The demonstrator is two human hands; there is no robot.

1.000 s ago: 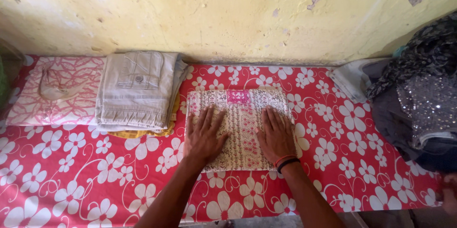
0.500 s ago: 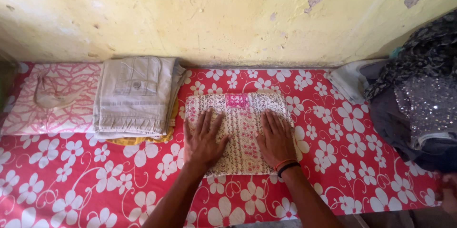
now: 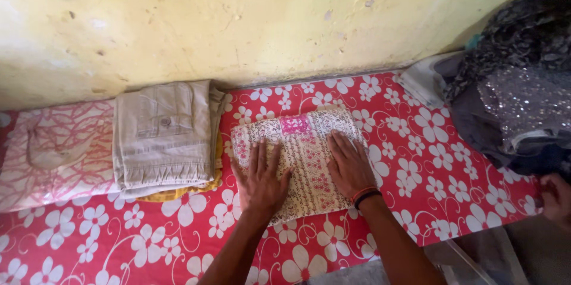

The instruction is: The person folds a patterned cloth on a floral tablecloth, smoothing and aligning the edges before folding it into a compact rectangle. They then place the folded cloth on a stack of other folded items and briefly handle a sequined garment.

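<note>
A folded cream garment with a small dark print and a pink patch [image 3: 302, 142] lies on a red sheet with white flowers [image 3: 416, 160]. My left hand [image 3: 262, 178] rests flat on its left half, fingers spread. On its right half my right hand [image 3: 350, 165] lies flat as well, with an orange and a black band at the wrist. Neither hand grips anything.
Left of the garment sits a stack of folded beige trousers [image 3: 163, 133] over a yellow cloth, then a folded pink-and-white piece [image 3: 53, 154]. A heap of dark sequined clothes [image 3: 511, 88] fills the right. Another person's hand [image 3: 556, 199] shows at the right edge. A peeling yellow wall [image 3: 238, 17] stands behind.
The view has tilted and shifted, so the scene now slants. Both hands stay flat on the printed garment, roughly where they were.
</note>
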